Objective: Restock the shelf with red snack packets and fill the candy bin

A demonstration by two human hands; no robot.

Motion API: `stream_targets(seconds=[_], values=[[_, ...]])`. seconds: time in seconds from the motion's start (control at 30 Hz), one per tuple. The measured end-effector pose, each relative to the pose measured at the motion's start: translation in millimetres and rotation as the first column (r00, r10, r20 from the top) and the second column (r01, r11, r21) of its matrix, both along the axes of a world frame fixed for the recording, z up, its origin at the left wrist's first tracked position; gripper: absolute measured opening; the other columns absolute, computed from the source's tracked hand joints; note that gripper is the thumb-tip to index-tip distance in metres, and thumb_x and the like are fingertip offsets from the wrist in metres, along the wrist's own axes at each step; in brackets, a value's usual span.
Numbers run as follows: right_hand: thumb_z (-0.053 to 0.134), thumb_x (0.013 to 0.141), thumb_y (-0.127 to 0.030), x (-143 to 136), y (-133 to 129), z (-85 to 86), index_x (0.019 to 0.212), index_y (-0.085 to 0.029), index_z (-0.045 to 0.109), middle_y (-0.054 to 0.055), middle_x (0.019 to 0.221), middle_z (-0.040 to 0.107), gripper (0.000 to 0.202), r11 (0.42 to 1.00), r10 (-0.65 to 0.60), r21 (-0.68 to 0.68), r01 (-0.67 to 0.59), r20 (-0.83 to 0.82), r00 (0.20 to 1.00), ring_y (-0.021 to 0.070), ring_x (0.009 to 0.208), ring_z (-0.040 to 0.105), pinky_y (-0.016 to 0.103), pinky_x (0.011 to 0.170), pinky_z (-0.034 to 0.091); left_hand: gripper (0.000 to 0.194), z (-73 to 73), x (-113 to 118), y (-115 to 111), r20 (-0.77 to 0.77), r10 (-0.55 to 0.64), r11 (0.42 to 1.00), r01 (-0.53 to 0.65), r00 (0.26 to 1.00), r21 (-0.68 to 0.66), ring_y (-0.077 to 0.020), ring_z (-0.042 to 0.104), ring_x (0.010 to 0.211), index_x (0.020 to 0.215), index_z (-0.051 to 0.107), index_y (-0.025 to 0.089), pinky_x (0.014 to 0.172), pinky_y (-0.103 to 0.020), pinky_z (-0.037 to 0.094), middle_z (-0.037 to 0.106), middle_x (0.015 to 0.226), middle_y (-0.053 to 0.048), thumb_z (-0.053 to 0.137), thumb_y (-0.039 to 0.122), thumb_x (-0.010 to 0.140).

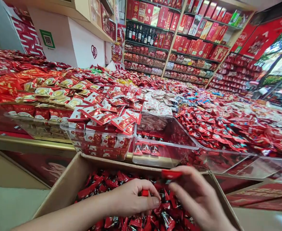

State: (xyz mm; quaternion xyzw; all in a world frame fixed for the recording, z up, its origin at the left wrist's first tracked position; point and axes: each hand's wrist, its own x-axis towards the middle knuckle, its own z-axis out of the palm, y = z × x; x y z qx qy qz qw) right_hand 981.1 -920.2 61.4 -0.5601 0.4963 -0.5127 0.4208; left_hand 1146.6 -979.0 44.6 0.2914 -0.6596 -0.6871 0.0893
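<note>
Your left hand point(138, 196) grips a red-wrapped candy point(145, 192), your right hand point(198, 192) a second packet point(171, 174); each, probably light and slippery, is best pinched mid-body.

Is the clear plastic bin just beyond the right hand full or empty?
Nearly empty: the clear plastic bin shows only a few red-wrapped candies, at its left.
</note>
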Motion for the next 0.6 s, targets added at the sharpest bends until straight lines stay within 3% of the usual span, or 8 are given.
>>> stream_targets(seconds=[0.1, 0.17, 0.2, 0.27, 0.33, 0.43, 0.53, 0.6], values=[[0.059, 0.070, -0.030, -11, -11, 54.4, 0.090, -0.024, 0.049, 0.005, 0.088, 0.058, 0.023, 0.941, -0.207, -0.301, 0.156, -0.147, 0.967, 0.0173, 0.076, 0.055, 0.029, 0.064, 0.045, 0.035, 3.0, 3, 0, 0.049, -0.011, 0.999, 0.013, 0.999, -0.046, -0.0077, 0.041, 0.053, 0.091, 0.054, 0.017, 0.052, -0.020, 0.035, 0.049, 0.063, 0.003, 0.050, 0.045, 0.070], [0.062, 0.067, -0.030, -21, -35, 89.1, 0.090, -0.023, 0.048, 0.003, 0.086, 0.059, 0.027, 0.900, -0.258, -0.411, 0.147, -0.229, 0.939, 0.0168, 0.075, 0.056, 0.029, 0.063, 0.045, 0.032, 1.8, 5, 0, 0.107, -0.005, 0.992, 0.018, 0.994, -0.124, -0.0081, 0.042, 0.055, 0.089, 0.056, 0.018, 0.053, -0.019, 0.034, 0.049, 0.064, 0.003, 0.052, 0.043, 0.068], [0.062, 0.067, -0.030, -25, -51, 102.1, 0.090, -0.022, 0.046, 0.002, 0.080, 0.059, 0.029, 0.904, -0.266, -0.406, 0.137, -0.281, 0.922, 0.0159, 0.071, 0.056, 0.029, 0.060, 0.045, 0.031, 0.6, 6, 1, 0.134, -0.007, 0.987, 0.028, 0.991, -0.157, -0.0083, 0.042, 0.056, 0.088, 0.057, 0.019, 0.053, -0.019, 0.034, 0.049, 0.064, 0.003, 0.053, 0.042, 0.068], [0.064, 0.065, -0.028, -31, -86, 115.6, 0.091, -0.020, 0.045, 0.000, 0.067, 0.058, 0.033, 0.962, -0.230, -0.242, 0.129, -0.456, 0.860, 0.0134, 0.059, 0.055, 0.026, 0.051, 0.043, 0.033, -1.8, 8, 1, 0.186, -0.028, 0.979, 0.064, 0.982, -0.193, -0.0086, 0.042, 0.056, 0.090, 0.058, 0.022, 0.054, -0.020, 0.035, 0.049, 0.064, 0.004, 0.054, 0.043, 0.066], [0.065, 0.062, -0.022, -30, -119, 112.5, 0.088, -0.018, 0.046, -0.001, 0.060, 0.057, 0.033, 0.990, -0.100, 0.021, 0.140, -0.597, 0.796, 0.0123, 0.050, 0.053, 0.024, 0.044, 0.040, 0.036, -3.1, 10, 1, 0.239, -0.053, 0.971, 0.105, 0.970, -0.212, -0.0091, 0.043, 0.056, 0.092, 0.058, 0.024, 0.056, -0.021, 0.036, 0.051, 0.066, 0.004, 0.055, 0.046, 0.063], [0.066, 0.056, -0.012, -23, -151, 88.5, 0.074, -0.016, 0.052, -0.002, 0.050, 0.054, 0.023, 0.899, 0.156, 0.398, 0.184, -0.681, 0.716, 0.0133, 0.046, 0.052, 0.023, 0.039, 0.038, 0.039, -2.7, 11, 3, 0.276, -0.078, 0.959, 0.148, 0.958, -0.243, -0.0099, 0.045, 0.059, 0.093, 0.058, 0.027, 0.059, -0.021, 0.037, 0.054, 0.071, 0.004, 0.057, 0.047, 0.059], [0.066, 0.044, -0.002, -17, -165, 62.5, 0.054, -0.013, 0.053, -0.001, 0.041, 0.050, 0.020, 0.799, 0.271, 0.545, 0.253, -0.703, 0.658, 0.0156, 0.043, 0.052, 0.025, 0.038, 0.039, 0.041, -1.0, 12, 6, 0.293, -0.080, 0.953, 0.160, 0.953, -0.258, -0.0099, 0.045, 0.058, 0.093, 0.058, 0.027, 0.055, -0.020, 0.036, 0.055, 0.072, 0.004, 0.058, 0.047, 0.058], [0.065, 0.038, 0.003, -17, -168, 51.0, 0.047, -0.011, 0.052, 0.001, 0.040, 0.051, 0.021, 0.787, 0.276, 0.560, 0.257, -0.693, 0.666, 0.0171, 0.042, 0.052, 0.027, 0.037, 0.040, 0.040, 0.5, 12, 7, 0.311, -0.070, 0.950, 0.159, 0.948, -0.270, -0.0095, 0.044, 0.056, 0.092, 0.059, 0.027, 0.051, -0.019, 0.034, 0.054, 0.069, 0.005, 0.057, 0.046, 0.057]])
